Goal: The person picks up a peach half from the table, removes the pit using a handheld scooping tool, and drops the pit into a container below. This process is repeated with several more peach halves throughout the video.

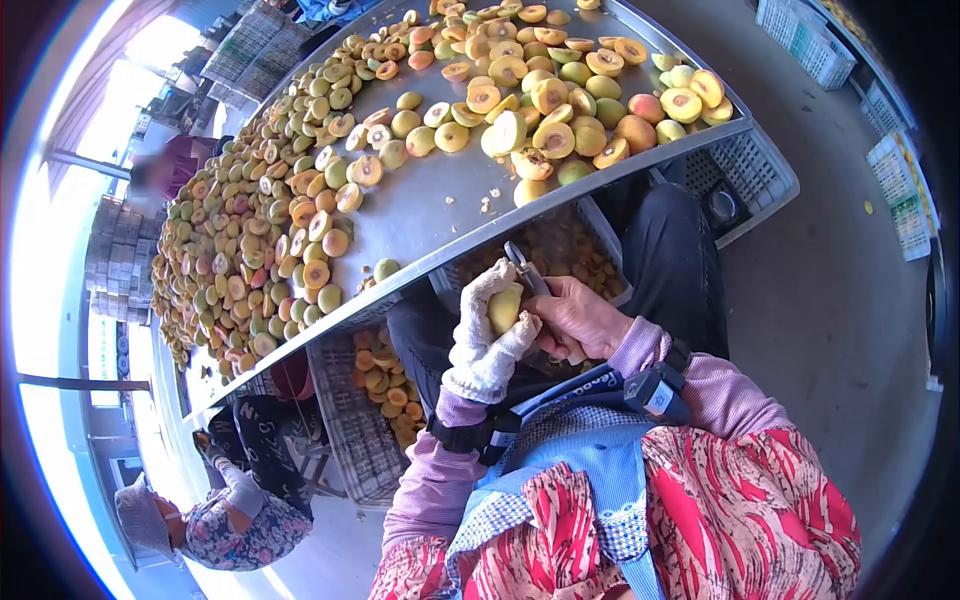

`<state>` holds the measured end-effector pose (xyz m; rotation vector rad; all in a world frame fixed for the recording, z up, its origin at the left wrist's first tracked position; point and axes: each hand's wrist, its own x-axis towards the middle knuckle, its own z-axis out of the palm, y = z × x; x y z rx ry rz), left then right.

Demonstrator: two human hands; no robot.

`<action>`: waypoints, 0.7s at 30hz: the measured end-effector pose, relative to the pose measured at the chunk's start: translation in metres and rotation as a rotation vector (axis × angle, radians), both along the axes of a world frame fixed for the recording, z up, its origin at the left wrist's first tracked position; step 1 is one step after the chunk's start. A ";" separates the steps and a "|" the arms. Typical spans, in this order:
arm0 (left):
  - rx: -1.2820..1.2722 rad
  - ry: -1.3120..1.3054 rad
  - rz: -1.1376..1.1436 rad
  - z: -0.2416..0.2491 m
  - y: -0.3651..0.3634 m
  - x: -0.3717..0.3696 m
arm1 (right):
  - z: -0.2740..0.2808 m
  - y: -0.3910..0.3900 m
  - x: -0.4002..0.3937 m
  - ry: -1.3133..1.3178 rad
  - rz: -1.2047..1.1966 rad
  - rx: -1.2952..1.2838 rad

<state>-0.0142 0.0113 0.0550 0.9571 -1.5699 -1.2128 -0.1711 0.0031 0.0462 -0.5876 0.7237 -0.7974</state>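
Note:
My left hand (485, 345), in a white knit glove, is closed around a yellow-green fruit (505, 309). Beside it on the right, my bare right hand (582, 318) grips a small metal tool (527, 268), whose looped end points up and to the left. Both hands are close together above my lap, just below the edge of the metal table (400, 225). Halved fruits (550, 96) with orange flesh, some with pits showing, are spread over that table. Part of the tool's handle is hidden in my right hand.
Under the table stand a crate of fruit pieces (610, 262) and another crate (352, 430) at the left. A co-worker in a hat (245, 525) sits at lower left; another person (183, 165) is at upper left. More crates (805, 45) line the right side.

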 end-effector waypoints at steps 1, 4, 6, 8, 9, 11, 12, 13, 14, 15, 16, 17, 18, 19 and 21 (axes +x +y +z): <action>0.008 0.020 0.025 -0.001 0.003 -0.001 | 0.001 0.003 0.002 0.054 -0.001 -0.020; 0.418 0.647 0.226 0.004 0.001 -0.012 | 0.002 0.016 0.005 0.264 -0.044 -0.108; 0.539 0.884 0.249 0.000 -0.010 -0.004 | -0.015 0.028 0.007 0.398 -0.023 -0.195; 0.611 0.890 0.333 -0.002 -0.011 -0.001 | -0.018 0.037 0.010 0.621 -0.165 -0.596; 0.616 0.888 0.340 -0.007 -0.012 -0.001 | -0.011 0.037 0.007 0.642 -0.021 -0.559; 0.577 0.882 0.409 -0.015 -0.014 -0.006 | -0.012 0.032 0.013 0.644 -0.026 -0.602; 0.581 0.881 0.408 -0.017 -0.013 -0.008 | -0.014 0.030 0.016 0.651 -0.035 -0.649; 0.576 0.836 0.421 -0.017 -0.013 -0.009 | -0.017 0.029 0.019 0.633 -0.070 -0.703; 0.569 0.791 0.435 -0.017 -0.013 -0.010 | -0.021 0.027 0.022 0.633 -0.070 -0.700; 0.572 0.791 0.410 -0.016 -0.012 -0.011 | -0.024 0.026 0.026 0.620 -0.112 -0.722; 0.576 0.790 0.413 -0.018 -0.012 -0.011 | -0.027 0.026 0.028 0.606 -0.153 -0.742; 0.563 0.802 0.412 -0.020 -0.011 -0.012 | -0.027 0.026 0.029 0.605 -0.152 -0.738; 0.550 0.813 0.409 -0.021 -0.011 -0.013 | -0.026 0.026 0.029 0.635 -0.110 -0.697; 0.555 0.812 0.411 -0.023 -0.012 -0.015 | -0.025 0.026 0.028 0.665 -0.067 -0.655; 0.502 0.869 0.407 -0.028 -0.015 -0.019 | -0.025 0.026 0.029 0.651 -0.058 -0.625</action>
